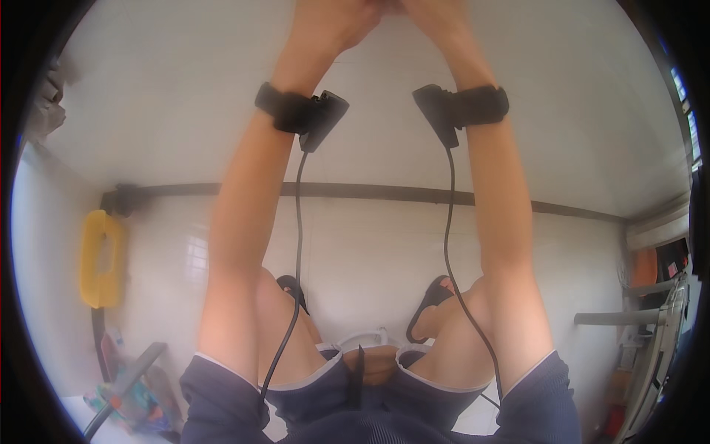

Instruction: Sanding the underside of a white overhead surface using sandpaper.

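Both my arms stretch forward over a white tabletop (384, 140). My left hand (333, 21) and my right hand (438, 16) come together at the top edge of the head view, where the picture cuts off most of their fingers. What they hold or touch there, if anything, is out of sight. Around each wrist sits a black strap with a small dark device, the left device (325, 120) and the right device (436, 115). A black cable (299, 222) runs back from the left one, and another cable (448, 222) from the right.
A dark strip (370, 192) edges the table close to me. At the left hang a yellow plastic piece (102, 259) and, lower, a colourful bag (140, 403). Crumpled brown material (48, 107) lies at the far left. A grey bar (614, 318) juts in from the right.
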### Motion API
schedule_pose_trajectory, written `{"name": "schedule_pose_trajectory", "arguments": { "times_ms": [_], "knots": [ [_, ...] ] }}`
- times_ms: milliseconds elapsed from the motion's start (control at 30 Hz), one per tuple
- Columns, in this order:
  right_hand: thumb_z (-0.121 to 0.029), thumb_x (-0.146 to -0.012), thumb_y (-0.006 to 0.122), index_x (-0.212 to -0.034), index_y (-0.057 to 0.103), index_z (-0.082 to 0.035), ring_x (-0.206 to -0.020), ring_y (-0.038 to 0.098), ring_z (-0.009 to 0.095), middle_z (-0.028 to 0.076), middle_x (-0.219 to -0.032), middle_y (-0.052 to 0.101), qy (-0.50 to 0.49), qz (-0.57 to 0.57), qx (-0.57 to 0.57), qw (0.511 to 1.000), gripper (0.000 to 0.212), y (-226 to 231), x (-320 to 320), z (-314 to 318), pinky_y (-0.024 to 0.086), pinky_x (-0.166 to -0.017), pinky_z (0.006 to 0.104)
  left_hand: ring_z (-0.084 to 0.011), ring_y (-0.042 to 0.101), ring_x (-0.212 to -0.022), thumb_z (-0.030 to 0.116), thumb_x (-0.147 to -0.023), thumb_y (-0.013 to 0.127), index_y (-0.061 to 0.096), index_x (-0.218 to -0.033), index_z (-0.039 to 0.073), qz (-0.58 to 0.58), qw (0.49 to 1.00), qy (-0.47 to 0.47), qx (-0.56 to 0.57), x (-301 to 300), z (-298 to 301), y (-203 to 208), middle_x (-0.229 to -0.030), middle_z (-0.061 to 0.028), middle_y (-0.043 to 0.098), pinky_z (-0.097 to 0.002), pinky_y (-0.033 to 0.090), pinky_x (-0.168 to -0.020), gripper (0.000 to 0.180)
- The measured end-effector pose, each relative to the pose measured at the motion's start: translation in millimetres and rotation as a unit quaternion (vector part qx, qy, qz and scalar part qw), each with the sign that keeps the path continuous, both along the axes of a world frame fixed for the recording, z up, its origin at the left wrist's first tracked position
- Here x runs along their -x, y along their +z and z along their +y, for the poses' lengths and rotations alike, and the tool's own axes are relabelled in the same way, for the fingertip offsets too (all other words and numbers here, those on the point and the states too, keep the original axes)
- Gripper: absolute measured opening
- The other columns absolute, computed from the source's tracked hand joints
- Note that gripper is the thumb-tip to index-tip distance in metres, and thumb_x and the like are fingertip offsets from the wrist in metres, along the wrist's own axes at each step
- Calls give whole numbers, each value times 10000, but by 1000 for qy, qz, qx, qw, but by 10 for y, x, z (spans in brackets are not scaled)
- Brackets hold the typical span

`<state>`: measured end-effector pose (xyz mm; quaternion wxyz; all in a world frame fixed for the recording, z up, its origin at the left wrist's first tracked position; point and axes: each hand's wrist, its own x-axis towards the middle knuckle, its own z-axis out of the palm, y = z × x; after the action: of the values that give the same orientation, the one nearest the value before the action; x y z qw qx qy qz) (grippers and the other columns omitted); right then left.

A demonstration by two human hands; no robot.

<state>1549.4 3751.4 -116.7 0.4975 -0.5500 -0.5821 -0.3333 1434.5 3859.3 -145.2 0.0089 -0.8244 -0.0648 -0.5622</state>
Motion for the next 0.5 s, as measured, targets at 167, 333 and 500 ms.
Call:
{"name": "schedule_pose_trajectory", "arguments": {
  "times_ms": [167, 333, 500],
  "knots": [
    [-85, -769, 600, -1331, 595, 62, -1162, 650, 405, 304, -1233, 659, -2, 118, 126, 985, 581, 30, 251, -92, 503, -1025, 417, -482, 578, -1113, 117, -848, 612, 428, -1473, -34, 44, 998, -29, 35, 183, -31, -14, -1405, -276, 461, -536, 509, -928, 668],
    [-116, -763, 591, -1279, 655, 29, -947, 707, 358, 242, -1074, 709, -29, 99, 100, 990, 540, 1, 463, -213, 563, -850, 412, -443, 591, -1160, 43, -782, 654, 369, -1542, 92, 59, 993, -40, 91, 302, -250, -21, -1495, -206, 412, -500, 565, -884, 813],
    [-142, -760, 608, -1273, 657, 35, -901, 717, 360, 247, -1001, 729, -41, 104, 114, 987, 545, 29, 563, -253, 567, -833, 400, -414, 500, -1340, 76, -904, 590, 365, -1552, 99, 85, 990, -54, 101, 325, -200, -54, -1594, -190, 319, -457, 557, -952, 686]
  ]
}}
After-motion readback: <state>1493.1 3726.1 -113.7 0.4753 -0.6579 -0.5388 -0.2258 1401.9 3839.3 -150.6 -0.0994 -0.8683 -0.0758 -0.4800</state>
